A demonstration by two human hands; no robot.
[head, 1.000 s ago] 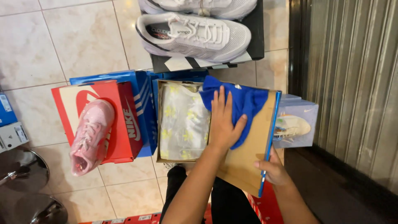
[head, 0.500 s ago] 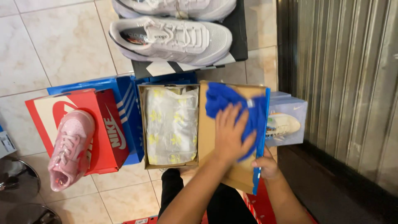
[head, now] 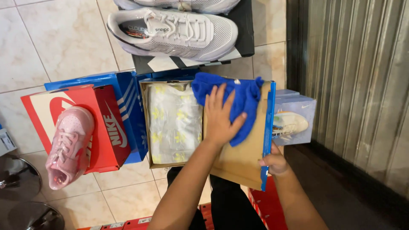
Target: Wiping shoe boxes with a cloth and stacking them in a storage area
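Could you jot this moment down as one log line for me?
left hand: flat on blue cloth, pressed to box lid | right hand: grips lid edge | open box: paper-wrapped contents

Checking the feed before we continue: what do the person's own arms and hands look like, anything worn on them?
Both forearms are bare right down to the bottom edge of the picture, with no sleeves in sight. The left hand and right hand wear no gloves, and no watch, bracelet or ring shows. Dark trousers show below, between the arms.
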